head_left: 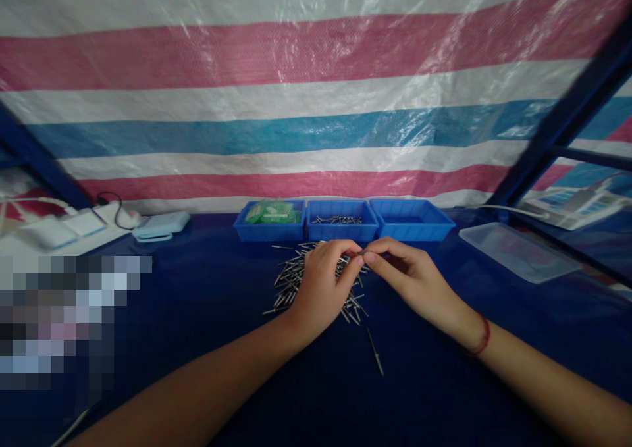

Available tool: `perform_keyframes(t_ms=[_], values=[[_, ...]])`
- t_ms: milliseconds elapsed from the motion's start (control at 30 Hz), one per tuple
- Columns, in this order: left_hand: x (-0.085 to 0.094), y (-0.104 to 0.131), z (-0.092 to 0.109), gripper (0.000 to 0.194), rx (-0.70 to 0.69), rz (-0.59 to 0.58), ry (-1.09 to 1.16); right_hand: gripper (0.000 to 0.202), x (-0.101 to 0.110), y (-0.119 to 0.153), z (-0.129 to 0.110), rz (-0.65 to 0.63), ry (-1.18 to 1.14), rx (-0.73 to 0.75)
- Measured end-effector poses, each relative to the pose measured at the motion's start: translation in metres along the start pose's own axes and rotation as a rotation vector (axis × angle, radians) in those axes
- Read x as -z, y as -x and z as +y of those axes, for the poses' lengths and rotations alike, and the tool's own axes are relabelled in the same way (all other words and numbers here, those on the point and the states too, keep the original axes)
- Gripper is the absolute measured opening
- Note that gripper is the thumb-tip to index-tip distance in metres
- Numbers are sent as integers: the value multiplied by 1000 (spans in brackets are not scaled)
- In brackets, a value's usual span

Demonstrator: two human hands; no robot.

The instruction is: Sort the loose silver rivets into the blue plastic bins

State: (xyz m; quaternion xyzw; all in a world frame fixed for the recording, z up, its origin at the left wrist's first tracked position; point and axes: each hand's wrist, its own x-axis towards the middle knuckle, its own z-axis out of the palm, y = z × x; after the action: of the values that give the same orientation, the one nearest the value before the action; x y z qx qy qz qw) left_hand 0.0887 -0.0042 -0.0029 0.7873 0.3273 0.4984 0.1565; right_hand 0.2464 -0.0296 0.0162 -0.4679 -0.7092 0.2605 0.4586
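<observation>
My left hand (pixel 326 279) and my right hand (pixel 412 269) meet fingertip to fingertip over the right side of a pile of metal blind rivets (pixel 291 282). Both are closed in a pinch. Between their fingertips shows a bit of a thin metal piece, seemingly a rivet (pixel 365 252), mostly covered by the fingers. The left hand hides part of the pile. One single rivet (pixel 376 353) lies apart on the dark blue table (pixel 306 407), nearer to me.
Three blue bins stand at the back: one with green packets (pixel 270 211), a middle bin (pixel 340 235) with several rivets, and a right bin (pixel 412 231) with none visible. A translucent lid (pixel 518 253) lies right. Power strips (pixel 74 226) and a light-blue case (pixel 162 225) are left.
</observation>
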Motion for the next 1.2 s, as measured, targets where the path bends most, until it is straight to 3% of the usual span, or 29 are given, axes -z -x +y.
perform_keyframes(t_ms=[333,667,1200], values=[[1,0,2,8,-23,-48,-60,12,0,0,-5,51,87,148],[3,-1,3,7,-33,-70,-71,11,2,1,-7,85,84,164],[3,0,2,3,-44,41,46,19,-1,-1,1,6,32,2]])
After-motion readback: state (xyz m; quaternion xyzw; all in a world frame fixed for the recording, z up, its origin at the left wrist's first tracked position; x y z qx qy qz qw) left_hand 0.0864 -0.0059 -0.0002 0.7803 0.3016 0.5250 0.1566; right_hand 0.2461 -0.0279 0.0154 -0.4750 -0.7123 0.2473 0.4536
